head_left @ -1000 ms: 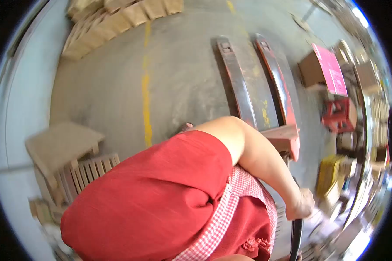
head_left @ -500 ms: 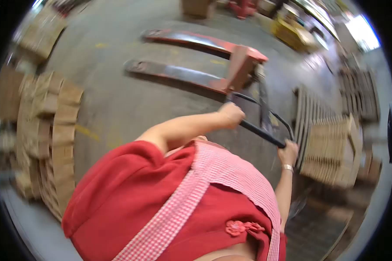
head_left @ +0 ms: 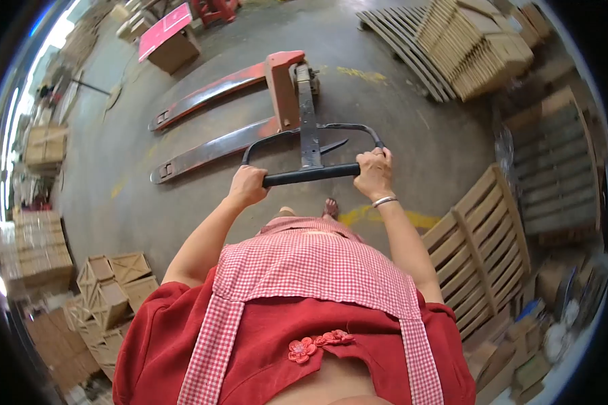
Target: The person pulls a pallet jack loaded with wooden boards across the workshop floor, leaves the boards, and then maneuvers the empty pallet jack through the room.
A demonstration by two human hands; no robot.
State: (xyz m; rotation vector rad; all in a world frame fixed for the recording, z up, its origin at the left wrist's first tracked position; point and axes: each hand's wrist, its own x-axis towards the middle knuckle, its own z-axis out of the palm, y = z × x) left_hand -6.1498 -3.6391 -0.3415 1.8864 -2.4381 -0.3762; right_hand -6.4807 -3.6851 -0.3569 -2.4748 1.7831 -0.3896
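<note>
A red pallet jack [head_left: 282, 91] stands on the concrete floor, its two long forks pointing left. Its black handle bar [head_left: 311, 175] crosses the view in front of my body. My left hand [head_left: 249, 184] is wrapped round the bar's left end. Round the right end closes my right hand [head_left: 374, 174], with a bracelet on its wrist. A small lever [head_left: 334, 146] sticks out beside the metal shaft, between the sides of the handle loop. Nothing rests on the forks.
Slatted wooden pallets [head_left: 483, 246] lean at the right, with stacked wooden panels [head_left: 476, 47] at the upper right. A pink-topped box [head_left: 171, 47] stands upper left. Wooden crates [head_left: 106, 297] and a wrapped stack [head_left: 34, 248] are at lower left.
The view has swung round, and the pallet jack now sits ahead with its handle level. My left hand, out of clear view one second ago, shows on the bar like my right.
</note>
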